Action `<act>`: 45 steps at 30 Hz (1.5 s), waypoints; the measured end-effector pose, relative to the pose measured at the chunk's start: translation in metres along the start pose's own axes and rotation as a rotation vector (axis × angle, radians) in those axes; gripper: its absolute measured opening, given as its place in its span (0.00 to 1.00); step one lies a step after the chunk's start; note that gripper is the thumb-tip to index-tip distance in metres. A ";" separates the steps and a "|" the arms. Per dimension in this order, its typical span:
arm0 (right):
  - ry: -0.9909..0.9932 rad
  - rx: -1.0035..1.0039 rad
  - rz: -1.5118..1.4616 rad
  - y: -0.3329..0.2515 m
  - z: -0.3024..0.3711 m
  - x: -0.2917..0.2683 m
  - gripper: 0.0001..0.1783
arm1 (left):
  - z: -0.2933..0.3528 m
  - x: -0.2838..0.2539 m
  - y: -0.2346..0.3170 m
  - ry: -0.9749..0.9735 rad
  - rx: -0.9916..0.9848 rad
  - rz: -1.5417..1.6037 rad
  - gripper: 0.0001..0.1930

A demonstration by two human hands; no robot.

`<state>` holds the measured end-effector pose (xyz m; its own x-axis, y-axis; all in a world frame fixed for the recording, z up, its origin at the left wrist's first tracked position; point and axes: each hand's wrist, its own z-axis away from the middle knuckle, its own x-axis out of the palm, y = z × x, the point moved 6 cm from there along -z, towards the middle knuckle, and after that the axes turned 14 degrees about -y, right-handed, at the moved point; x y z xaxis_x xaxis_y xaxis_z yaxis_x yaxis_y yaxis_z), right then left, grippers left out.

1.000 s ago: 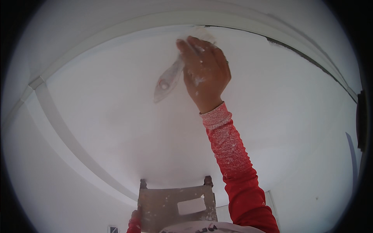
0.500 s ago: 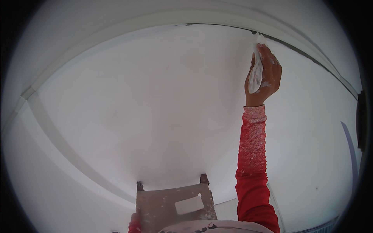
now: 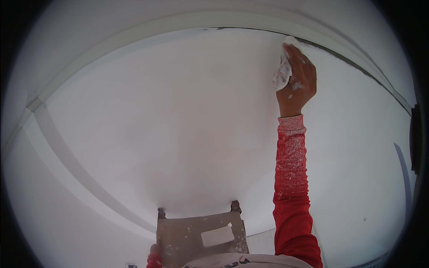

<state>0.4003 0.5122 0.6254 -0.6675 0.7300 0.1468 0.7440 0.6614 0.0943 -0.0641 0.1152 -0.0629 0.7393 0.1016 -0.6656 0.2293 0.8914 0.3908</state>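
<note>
My right hand [image 3: 300,73] is raised against the upper part of a white wall [image 3: 192,120], just below a pale moulding [image 3: 201,20]. Its fingers are closed round a crumpled, whitish, see-through sheet [image 3: 281,77] that looks like thin plastic. The top of the sheet touches the wall near a dark gap [image 3: 344,58] under the moulding. White smears mark the back of the hand, and white dust covers the red sleeve. At the lower left, my left hand [image 3: 154,250] shows only as a sliver beside the brown ladder top [image 3: 178,236]; its fingers are hidden.
The ladder top is spattered white and has a cut-out handle hole, with two dark posts at its far corners. A dark object [image 3: 416,138] is at the right rim. A grey strip [image 3: 62,152] curves down the left side.
My right hand has slid a little to the left along the top of the wall and turned slightly, with the sheet still in it. The ladder and left sleeve look unmoved.
</note>
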 end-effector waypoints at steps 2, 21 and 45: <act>0.002 -0.009 0.002 -0.004 -0.001 0.002 0.21 | -0.001 0.000 0.000 -0.004 0.004 -0.003 0.59; 0.033 -0.067 -0.091 -0.102 -0.017 0.031 0.24 | 0.009 -0.001 0.006 0.008 -0.007 0.093 0.56; 0.159 0.021 0.020 0.002 0.006 -0.033 0.16 | 0.015 -0.010 0.017 -0.010 -0.003 0.072 0.57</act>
<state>0.4238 0.4907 0.6145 -0.6381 0.7081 0.3023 0.7556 0.6513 0.0695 -0.0580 0.1233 -0.0405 0.7598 0.1614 -0.6298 0.1733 0.8834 0.4354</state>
